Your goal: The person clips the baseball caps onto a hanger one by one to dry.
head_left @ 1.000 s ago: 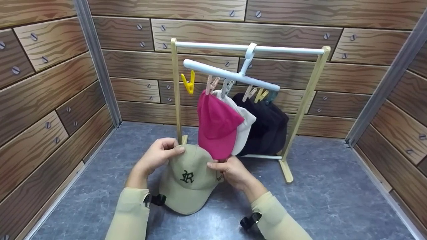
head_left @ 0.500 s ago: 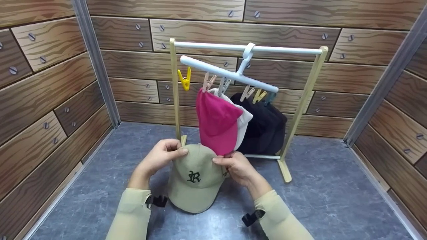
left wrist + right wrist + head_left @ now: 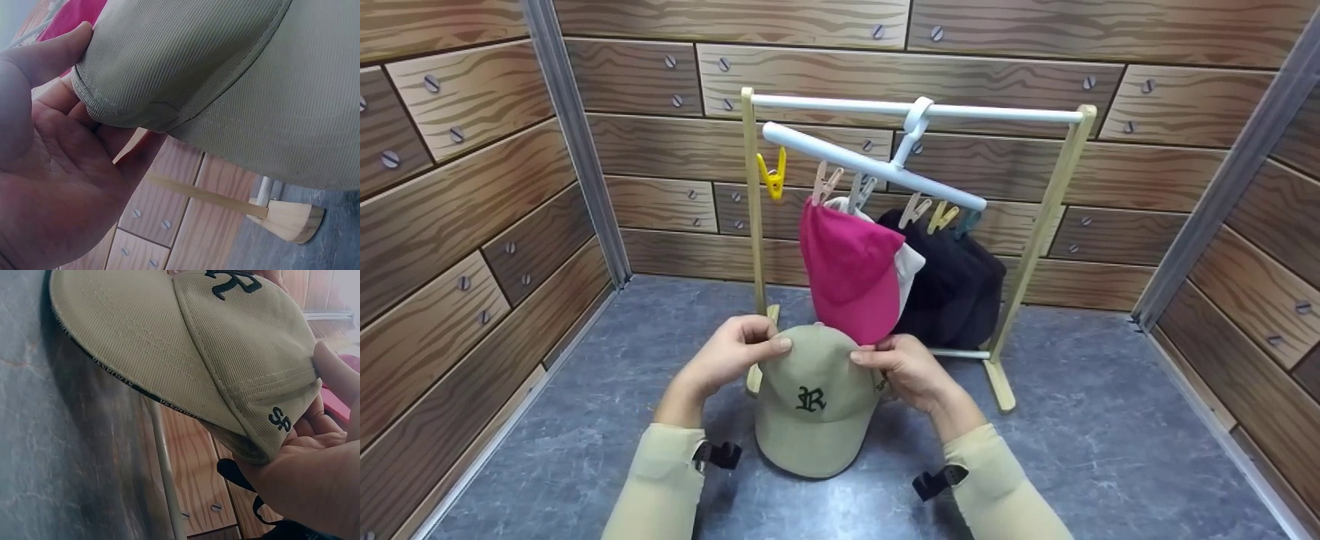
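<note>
A khaki baseball cap (image 3: pixel 821 375) with a dark letter R on its front is held between both hands, brim toward me and down. My left hand (image 3: pixel 727 356) pinches the crown's left side, thumb in front and fingers behind. On the other side my right hand (image 3: pixel 911 375) grips the cap with its thumb on the front. The right wrist view shows small dark lettering on the side of the cap (image 3: pixel 247 354) by that hand. Behind the cap, a pink cap (image 3: pixel 851 270) hangs by a peach clothespin (image 3: pixel 826 182), its brim just above the khaki crown.
A wooden rack (image 3: pixel 755 202) carries a tilted pale-blue hanger (image 3: pixel 870 163). A white cap (image 3: pixel 910 270) and dark caps (image 3: pixel 960 285) hang from it by several clothespins. At its left end dangles a yellow clothespin (image 3: pixel 773 176) holding nothing. Wood-patterned walls (image 3: pixel 840 75) enclose the grey floor (image 3: pixel 1110 435).
Both hands have shifted right with the khaki cap, which has become more upright. The hanger has turned slightly, and the pink cap's brim has moved right and up, covering more of the white cap.
</note>
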Available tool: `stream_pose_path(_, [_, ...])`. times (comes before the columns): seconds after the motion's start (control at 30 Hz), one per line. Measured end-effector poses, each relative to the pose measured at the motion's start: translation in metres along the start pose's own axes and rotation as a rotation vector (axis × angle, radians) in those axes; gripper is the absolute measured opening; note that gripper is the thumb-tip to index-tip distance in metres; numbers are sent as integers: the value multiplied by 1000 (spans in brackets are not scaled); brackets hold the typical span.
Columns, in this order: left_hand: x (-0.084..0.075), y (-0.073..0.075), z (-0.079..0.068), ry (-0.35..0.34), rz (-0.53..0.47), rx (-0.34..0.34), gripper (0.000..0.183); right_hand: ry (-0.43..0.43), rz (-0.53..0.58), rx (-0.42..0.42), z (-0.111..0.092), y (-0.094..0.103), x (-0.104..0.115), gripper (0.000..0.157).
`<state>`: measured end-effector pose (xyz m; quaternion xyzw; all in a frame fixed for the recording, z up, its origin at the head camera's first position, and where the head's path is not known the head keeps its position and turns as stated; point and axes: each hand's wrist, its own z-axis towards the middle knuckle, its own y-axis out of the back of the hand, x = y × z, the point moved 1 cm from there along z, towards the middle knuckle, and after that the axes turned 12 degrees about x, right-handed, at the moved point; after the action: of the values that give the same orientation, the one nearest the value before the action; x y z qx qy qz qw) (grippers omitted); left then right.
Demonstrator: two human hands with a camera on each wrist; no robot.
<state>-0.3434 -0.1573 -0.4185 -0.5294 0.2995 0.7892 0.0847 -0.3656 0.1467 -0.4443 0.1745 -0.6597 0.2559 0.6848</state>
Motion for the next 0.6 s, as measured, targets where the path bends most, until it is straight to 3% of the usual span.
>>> stream_pose_path(0.6, [-12,-12,6,-38,50,0,37,42,-48,2,-11,16,16,7])
